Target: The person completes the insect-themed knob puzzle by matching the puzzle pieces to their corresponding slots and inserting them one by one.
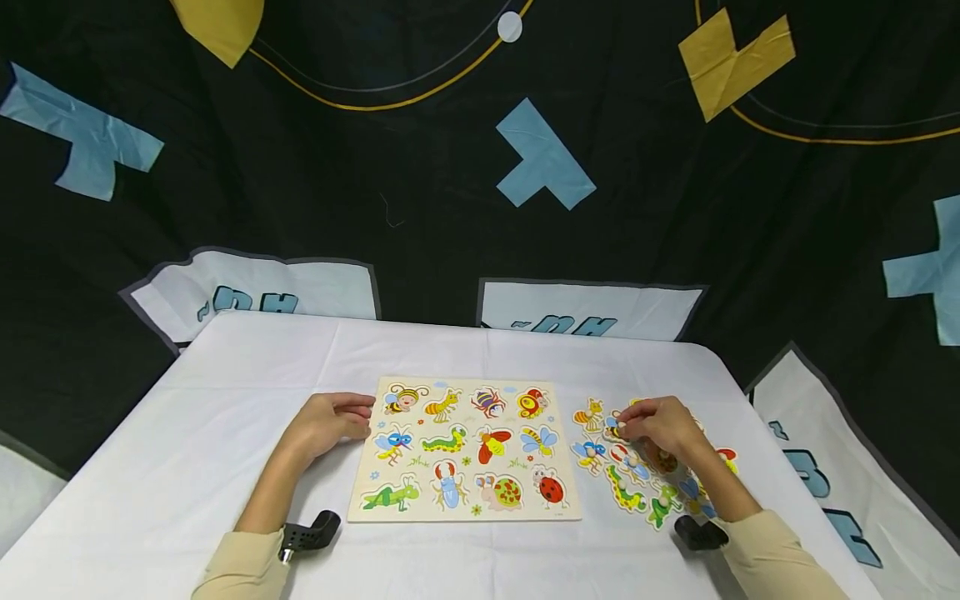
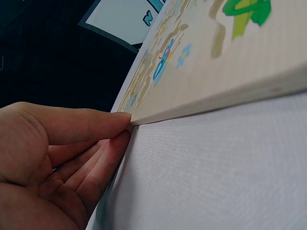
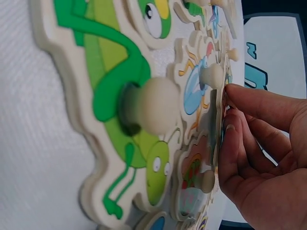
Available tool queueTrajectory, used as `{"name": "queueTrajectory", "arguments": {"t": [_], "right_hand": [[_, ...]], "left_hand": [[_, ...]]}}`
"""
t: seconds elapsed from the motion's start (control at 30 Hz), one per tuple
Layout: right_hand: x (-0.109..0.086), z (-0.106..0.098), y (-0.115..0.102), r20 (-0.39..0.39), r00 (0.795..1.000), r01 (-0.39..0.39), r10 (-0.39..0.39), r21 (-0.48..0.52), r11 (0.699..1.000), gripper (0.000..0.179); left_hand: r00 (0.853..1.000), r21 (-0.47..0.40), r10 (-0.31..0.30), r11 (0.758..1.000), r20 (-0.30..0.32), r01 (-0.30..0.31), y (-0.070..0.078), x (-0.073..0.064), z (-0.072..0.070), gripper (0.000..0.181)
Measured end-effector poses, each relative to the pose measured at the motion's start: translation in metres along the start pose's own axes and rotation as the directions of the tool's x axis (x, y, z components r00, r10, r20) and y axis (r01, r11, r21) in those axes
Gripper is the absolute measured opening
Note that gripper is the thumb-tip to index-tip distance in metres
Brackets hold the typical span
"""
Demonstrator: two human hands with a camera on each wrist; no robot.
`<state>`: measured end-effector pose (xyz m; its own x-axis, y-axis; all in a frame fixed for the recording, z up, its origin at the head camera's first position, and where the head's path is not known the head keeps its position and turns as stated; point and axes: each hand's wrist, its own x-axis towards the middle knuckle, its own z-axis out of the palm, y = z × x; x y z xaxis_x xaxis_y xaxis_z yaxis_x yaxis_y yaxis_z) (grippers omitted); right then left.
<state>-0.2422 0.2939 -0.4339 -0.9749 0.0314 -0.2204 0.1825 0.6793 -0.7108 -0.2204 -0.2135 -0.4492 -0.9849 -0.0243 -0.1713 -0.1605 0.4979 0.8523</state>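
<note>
A wooden puzzle board (image 1: 465, 508) printed with colourful insects lies flat on the white-covered table. My left hand (image 1: 327, 423) is at its upper left side, and in the left wrist view the thumb and fingertips (image 2: 123, 118) meet right at the board's edge. To the right of the board, my right hand (image 1: 660, 425) pinches a bee puzzle piece (image 1: 612, 427) among a group of loose knobbed pieces. Close to it lie a yellow ant-like piece (image 1: 589, 415) and a blue mosquito piece (image 1: 590, 456). In the right wrist view the held piece (image 3: 219, 129) shows edge-on beside the fingers.
More loose pieces lie below the right hand: a green caterpillar (image 1: 624, 492), a green grasshopper (image 1: 662, 507) and a stag beetle (image 3: 193, 88). The white table (image 1: 420, 567) extends around the board. A dark curtain (image 1: 435, 242) with taped shapes hangs behind.
</note>
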Motion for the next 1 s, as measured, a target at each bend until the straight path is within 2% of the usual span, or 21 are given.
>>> {"name": "queueTrajectory", "arguments": {"t": [0.13, 0.4, 0.83, 1.0], "right_hand": [[0.0, -0.002, -0.004, 0.014, 1.0, 0.009, -0.009, 0.028, 1.0, 0.024], [0.007, 0.0, -0.017, 0.008, 1.0, 0.014, -0.014, -0.02, 1.0, 0.024], [0.014, 0.011, -0.042, 0.039, 0.994, 0.107, -0.106, -0.022, 0.994, 0.02], [0.018, 0.018, -0.052, 0.03, 0.991, 0.135, -0.134, -0.057, 0.989, 0.018]], "left_hand": [[1.0, -0.003, 0.006, 1.0, 0.002, -0.006, 0.0, 0.0, -0.001, 0.053], [1.0, -0.006, 0.014, 1.0, 0.008, -0.014, 0.001, 0.0, -0.002, 0.054], [0.999, -0.044, 0.037, 0.998, 0.027, -0.036, -0.003, 0.001, -0.004, 0.055], [0.999, -0.037, 0.036, 0.999, 0.024, -0.035, -0.004, 0.002, -0.002, 0.055]]}}
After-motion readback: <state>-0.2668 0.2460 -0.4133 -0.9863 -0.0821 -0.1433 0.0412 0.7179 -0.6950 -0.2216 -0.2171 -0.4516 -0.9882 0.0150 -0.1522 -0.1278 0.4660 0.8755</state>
